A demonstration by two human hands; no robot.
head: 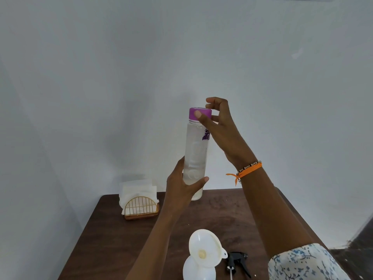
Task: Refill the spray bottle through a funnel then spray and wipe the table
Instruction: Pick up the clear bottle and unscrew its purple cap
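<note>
Head view: the only camera; the landmark is the white funnel (203, 249).
Funnel: seated in the mouth of the white spray bottle (198, 269), at the near edge of the dark wooden table (113, 239).
Water bottle (196, 154): clear, upright, held in the air beyond and above the funnel, purple cap (200, 113) on.
Left hand (182, 189): wrapped around the bottle's lower body.
Right hand (217, 120): thumb and fingers pinching the cap, probably to unscrew it.
Trigger head (238, 261): black, lying on the table just right of the funnel.
Napkin holder (140, 203): far left of the funnel, at the table's back corner.
Risk: the funnel looks top-heavy; a forearm dropping onto it could tip the spray bottle. A hurried pour could overshoot the funnel.
Edges: the spray bottle stands close to the near edge, so a knock may send it off.
Room: bare tabletop between funnel and napkin holder; open air above.
</note>
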